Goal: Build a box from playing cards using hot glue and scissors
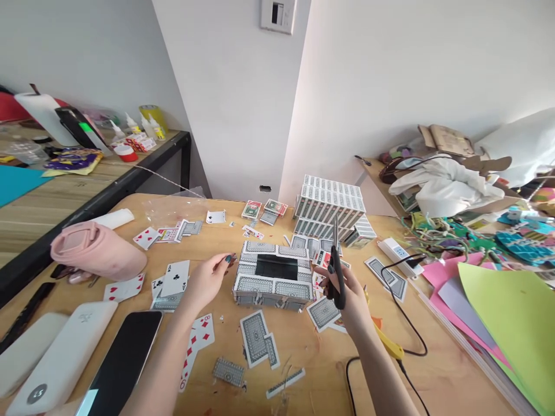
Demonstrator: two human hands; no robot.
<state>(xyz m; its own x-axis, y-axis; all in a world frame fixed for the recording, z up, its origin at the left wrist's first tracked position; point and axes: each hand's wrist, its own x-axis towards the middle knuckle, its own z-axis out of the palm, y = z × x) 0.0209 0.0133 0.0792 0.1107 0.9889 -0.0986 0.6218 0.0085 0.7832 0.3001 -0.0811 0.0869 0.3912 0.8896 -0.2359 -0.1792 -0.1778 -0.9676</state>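
My right hand point(353, 297) is closed around black-handled scissors point(337, 277), blades pointing up and away from me. My left hand point(210, 280) is pinched just left of a box covered in playing cards point(274, 286); whether anything small is between its fingertips I cannot make out. The box has grey patterned card backs on its outside and a dark rectangular opening point(276, 267) in its top. Loose card backs point(255, 338) and a cut card strip point(285, 383) lie in front of it. Beside my right hand is another card back point(323, 313).
Behind the box stands a stacked card structure point(332, 196). A yellow glue gun point(388, 342) and a power strip point(399, 257) with black cable lie right. A phone point(125, 358), power bank point(69, 355) and pink roll point(97, 251) occupy the left. Coloured sheets point(507, 323) are far right.
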